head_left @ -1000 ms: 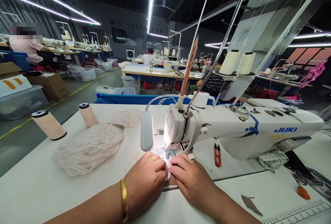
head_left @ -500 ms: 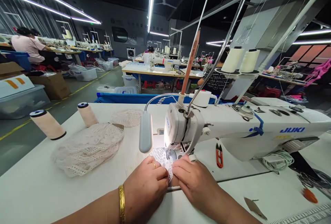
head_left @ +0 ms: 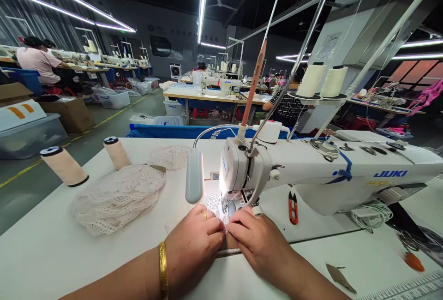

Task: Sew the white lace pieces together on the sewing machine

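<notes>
White lace fabric (head_left: 212, 204) lies under the needle area of a white sewing machine (head_left: 284, 159), lit by the machine's lamp. My left hand (head_left: 197, 237), with a ring and a gold bracelet, is closed on the lace's left edge, its fingertips just in front of the presser foot. On the other side, my right hand (head_left: 258, 240) pinches the right edge of the same lace. The two hands nearly meet at the fingertips. Most of the lace near the fingers is hidden beneath them.
A pile of lace (head_left: 119, 198) lies on the left, beside two thread cones (head_left: 64, 166). Red thread snips (head_left: 293, 208) rest right of the needle. A grey lamp (head_left: 194, 177) hangs left of the machine head. A clear ruler (head_left: 408, 286) lies at the lower right. Co-workers sit farther back.
Both hands have shifted slightly to the left. Less lace shows between the fingers, and the fingertips are closer together. The lace pile and tools have not moved.
</notes>
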{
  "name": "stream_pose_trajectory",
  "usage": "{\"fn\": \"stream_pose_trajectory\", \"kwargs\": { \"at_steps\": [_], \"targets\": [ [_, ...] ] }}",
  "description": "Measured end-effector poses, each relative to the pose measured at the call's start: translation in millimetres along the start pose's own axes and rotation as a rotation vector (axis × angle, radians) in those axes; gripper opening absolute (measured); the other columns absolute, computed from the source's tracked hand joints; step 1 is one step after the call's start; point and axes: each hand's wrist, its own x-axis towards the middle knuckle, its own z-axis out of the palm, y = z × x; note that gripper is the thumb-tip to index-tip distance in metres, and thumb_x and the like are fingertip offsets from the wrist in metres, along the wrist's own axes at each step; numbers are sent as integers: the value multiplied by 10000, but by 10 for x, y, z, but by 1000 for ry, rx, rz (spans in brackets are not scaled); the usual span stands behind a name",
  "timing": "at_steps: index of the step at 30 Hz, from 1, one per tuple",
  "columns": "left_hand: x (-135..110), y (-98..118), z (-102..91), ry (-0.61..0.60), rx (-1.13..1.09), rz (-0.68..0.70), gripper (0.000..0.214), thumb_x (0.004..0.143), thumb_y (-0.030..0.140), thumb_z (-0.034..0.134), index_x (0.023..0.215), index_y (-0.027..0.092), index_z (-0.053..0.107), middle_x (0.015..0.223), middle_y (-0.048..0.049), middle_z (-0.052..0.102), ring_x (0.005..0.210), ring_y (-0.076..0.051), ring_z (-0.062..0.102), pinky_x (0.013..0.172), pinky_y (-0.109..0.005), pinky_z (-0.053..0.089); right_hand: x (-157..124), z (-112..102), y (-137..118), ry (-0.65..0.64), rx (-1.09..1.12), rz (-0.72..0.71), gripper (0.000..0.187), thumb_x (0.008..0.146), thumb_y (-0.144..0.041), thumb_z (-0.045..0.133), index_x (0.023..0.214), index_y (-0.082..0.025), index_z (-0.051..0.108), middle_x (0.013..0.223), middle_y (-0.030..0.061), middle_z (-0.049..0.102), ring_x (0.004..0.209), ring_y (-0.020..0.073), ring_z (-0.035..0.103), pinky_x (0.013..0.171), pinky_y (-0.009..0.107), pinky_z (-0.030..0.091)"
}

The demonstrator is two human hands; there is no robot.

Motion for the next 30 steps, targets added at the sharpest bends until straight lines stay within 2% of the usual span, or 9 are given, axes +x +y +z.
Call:
{"fn": "stream_pose_trajectory", "kwargs": {
  "at_steps": [3, 12, 19, 26, 30],
  "targets": [
    [-13, 10, 3, -14, -32, 6, 290, 949, 12, 456, 891, 192, 676, 869, -35, 729, 751, -202, 647, 760, -381, 486, -18, -1, -4, -9, -16, 15, 260, 908, 7, 541, 951, -225, 652, 966, 28, 703, 821, 207, 597, 664, 320, 432],
    [4, -1, 29, 22, 3, -1, 298, 939, 11, 467, 975, 196, 697, 851, -37, 726, 710, -199, 626, 740, -376, 490, 2, 26, 26, 13, -12, 14, 281, 884, 27, 482, 918, -212, 627, 941, 34, 682, 802, 203, 569, 680, 316, 445],
    [24, -72, 22, 0, 2, -18, 271, 938, 30, 469, 901, 173, 696, 880, -58, 748, 776, -223, 687, 786, -409, 511, 18, 86, 63, 38, -68, 35, 351, 817, 29, 445, 982, -216, 635, 951, 53, 674, 823, 227, 576, 687, 333, 436],
    [29, -76, 38, 33, 10, -5, 290, 952, 16, 456, 902, 164, 701, 893, -54, 763, 767, -215, 683, 779, -411, 510, 23, 89, 62, 35, -55, 50, 384, 808, 41, 458, 1022, -210, 655, 1005, 61, 694, 823, 223, 594, 696, 328, 433],
    [28, -79, 45, 30, 13, -14, 290, 946, 21, 455, 904, 168, 702, 883, -55, 755, 770, -218, 681, 777, -415, 514, 26, 100, 58, 57, -61, 63, 381, 809, 38, 460, 1001, -221, 663, 979, 52, 695, 761, 212, 555, 645, 320, 380]
  ]
}}
